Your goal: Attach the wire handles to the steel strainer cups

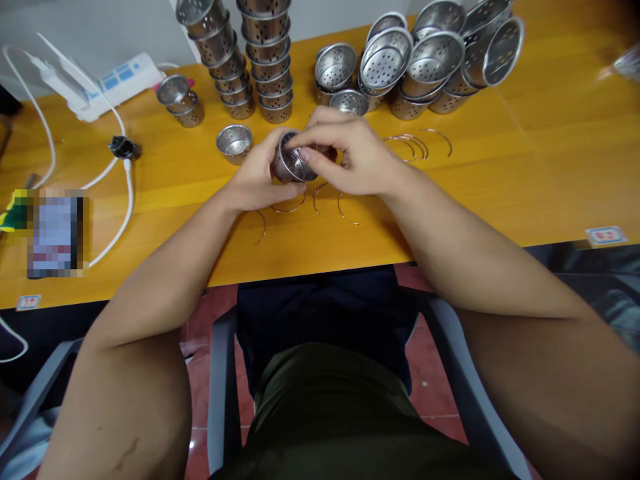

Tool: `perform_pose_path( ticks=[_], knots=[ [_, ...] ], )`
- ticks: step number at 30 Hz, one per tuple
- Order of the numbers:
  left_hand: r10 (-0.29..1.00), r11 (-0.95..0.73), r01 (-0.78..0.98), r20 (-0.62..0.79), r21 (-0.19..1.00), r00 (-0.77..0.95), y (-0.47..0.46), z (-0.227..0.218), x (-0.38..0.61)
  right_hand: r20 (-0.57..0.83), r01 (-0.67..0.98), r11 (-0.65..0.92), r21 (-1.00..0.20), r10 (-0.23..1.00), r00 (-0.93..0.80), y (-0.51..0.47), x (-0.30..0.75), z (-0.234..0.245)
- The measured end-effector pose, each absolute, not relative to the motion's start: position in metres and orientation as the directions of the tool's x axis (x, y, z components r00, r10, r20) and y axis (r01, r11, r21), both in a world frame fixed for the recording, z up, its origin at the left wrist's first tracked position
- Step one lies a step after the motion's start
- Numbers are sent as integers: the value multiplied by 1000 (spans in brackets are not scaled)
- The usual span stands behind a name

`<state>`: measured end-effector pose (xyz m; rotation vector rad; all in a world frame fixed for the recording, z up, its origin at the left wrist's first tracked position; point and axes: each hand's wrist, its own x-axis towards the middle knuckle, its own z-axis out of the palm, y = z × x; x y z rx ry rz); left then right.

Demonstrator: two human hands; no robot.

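Observation:
A small perforated metal cup (291, 172) is tilted above the table, its mouth turned partly towards me. My left hand (259, 175) is closed around its left side and underside. At the mouth is my right hand (356, 150), with its index finger and thumb bent into the opening; whatever they pinch is too small to make out. Several thin curved wires (347, 210) lie on the table just below the hands. Left of the cup, a single perforated cup (235, 143) stands upright by itself.
Tall stacks of perforated cups (271, 67) stand at the back, with a shorter stack (181, 100) to their left. Larger nested cups (433, 63) lean at back right. More curved wires (413, 147) lie right. A power strip (117, 83), cables and a phone (55, 233) occupy the left.

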<state>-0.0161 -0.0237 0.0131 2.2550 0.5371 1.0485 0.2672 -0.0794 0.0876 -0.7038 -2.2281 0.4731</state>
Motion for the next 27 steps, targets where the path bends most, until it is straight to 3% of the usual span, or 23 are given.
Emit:
perform_pose_path(
  ticks=[6,13,18,24,27],
  knots=[
    [432,-836,-13,672,549,601,-25,13,-15,511,361,798,-482,591,-624,-79,265,88],
    [568,-747,121,533,653,627,-29,18,-15,472,396,765,-508,632,-615,-79,266,89],
    [603,-732,165,515,661,609,-25,14,-16,458,420,736,-531,667,-588,-76,268,90],
    [510,-773,47,575,633,639,-31,15,-13,453,395,750,-530,644,-616,-75,270,86],
    [538,-749,64,548,660,640,-32,16,-14,449,400,739,-542,657,-606,-75,271,83]
  ],
)
